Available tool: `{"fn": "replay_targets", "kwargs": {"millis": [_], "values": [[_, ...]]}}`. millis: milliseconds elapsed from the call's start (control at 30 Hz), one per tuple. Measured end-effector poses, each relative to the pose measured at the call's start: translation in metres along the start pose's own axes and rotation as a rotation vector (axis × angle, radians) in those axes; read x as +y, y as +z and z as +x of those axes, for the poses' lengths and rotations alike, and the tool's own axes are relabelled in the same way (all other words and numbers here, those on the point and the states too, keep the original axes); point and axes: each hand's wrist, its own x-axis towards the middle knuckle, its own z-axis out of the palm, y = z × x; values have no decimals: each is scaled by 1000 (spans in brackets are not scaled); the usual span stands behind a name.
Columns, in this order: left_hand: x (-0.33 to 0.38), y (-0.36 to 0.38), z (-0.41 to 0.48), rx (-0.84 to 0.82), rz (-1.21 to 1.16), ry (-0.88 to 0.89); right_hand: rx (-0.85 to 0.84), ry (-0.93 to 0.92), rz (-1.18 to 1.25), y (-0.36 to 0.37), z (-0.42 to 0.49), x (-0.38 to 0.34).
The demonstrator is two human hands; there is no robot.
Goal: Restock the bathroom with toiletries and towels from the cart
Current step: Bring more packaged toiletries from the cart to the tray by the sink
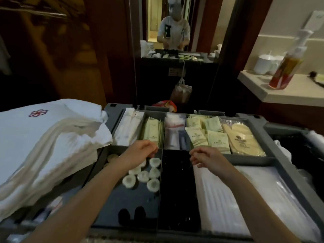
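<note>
Soaps (143, 176), round, white, crinkle-wrapped, in grey plastic cart tray (245, 159), under curled left hand (140, 151); grip hidden. Right hand (206, 157) over tray's middle, loosely curled, empty.

Print on the sachets (217, 141) is too blurred to read; the folded towel (52, 137) bears a red flower emblem (38, 113).
</note>
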Motion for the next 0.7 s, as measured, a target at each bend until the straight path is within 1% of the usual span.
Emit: {"fn": "replay_targets", "kwargs": {"millis": [67, 200, 267, 333, 433, 533, 600, 700], "values": [[-3, 0, 29, 19, 81, 26, 20, -4, -8, -3, 24, -3], [-7, 6, 78, 4, 229, 144, 37, -16, -38, -10, 64, -3], [-13, 13, 96, 40, 292, 169, 46, -24, -134, -8, 86, 0], [-23, 19, 111, 64, 329, 150, 44, -60, -279, -2, 111, 4], [-36, 24, 123, 66, 282, 102, -31, -38, -444, 8, 148, 14], [-46, 27, 128, 121, 306, 134, -105, 8, -517, 17, 174, 21], [-49, 28, 128, 160, 302, 144, -90, -10, -556, 24, 187, 27], [-51, 28, 131, 218, 234, 136, -28, -72, -600, 32, 200, 34]]}}
